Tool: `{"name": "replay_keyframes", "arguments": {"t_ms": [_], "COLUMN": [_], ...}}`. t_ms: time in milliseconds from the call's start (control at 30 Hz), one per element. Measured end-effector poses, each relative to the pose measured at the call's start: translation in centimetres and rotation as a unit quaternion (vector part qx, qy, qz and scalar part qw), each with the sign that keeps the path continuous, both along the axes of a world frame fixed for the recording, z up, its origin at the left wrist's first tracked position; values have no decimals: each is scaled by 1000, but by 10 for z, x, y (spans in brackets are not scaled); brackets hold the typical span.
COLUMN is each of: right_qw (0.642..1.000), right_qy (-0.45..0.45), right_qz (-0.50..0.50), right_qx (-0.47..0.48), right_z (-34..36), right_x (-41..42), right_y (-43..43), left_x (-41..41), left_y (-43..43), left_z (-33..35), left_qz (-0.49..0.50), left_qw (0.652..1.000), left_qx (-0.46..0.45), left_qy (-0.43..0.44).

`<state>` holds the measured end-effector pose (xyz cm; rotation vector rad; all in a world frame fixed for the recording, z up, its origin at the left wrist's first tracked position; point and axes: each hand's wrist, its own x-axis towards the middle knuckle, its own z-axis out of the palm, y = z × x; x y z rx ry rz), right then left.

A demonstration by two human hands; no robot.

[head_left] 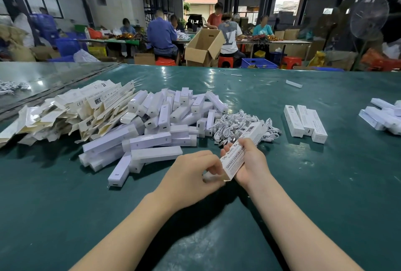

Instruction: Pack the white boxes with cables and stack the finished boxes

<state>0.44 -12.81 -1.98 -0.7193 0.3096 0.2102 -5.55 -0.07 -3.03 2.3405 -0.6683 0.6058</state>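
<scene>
White printed carton (236, 159), long and rectangular, lies slanted in our right hand (252, 163), whose fingers and thumb curl round it, while our left hand (194, 167) pinches at its near end, where blur hides what is inside. Beyond it on the glossy green table (325, 184) we see a tangle of white cables (235, 124) behind the carton's far end, a heap of smooth white plastic bars (160, 123) to the left, and flattened card sleeves (73, 108) further left. Three closed boxes (304, 123) lie side by side to the right, well apart from both hands.
</scene>
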Motion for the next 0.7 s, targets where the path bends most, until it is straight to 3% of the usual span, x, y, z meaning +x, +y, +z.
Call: {"name": "replay_keyframes", "arguments": {"t_ms": [100,167,267,333,500,700], "right_qw": [999,998,996,995,991,989], "right_qy": [-34,-58,-73,-66,-48,-58], "right_qz": [1,-6,-13,-11,-24,-18], "right_qx": [-6,15,49,72,123,133], "right_z": [0,1,-1,-2,0,1], "right_x": [-2,-3,-4,-3,4,2], "right_y": [3,6,11,12,4,5], "left_x": [0,1,3,4,5,7], "left_y": [-4,-5,-10,-11,-8,-8], "left_z": [-1,-1,-3,-3,2,2], "left_qz": [47,82,90,77,-16,12], "left_qw": [997,986,931,904,877,869], "left_qx": [-48,-112,-284,-348,-406,-434], "left_qy": [23,92,208,235,258,238]}}
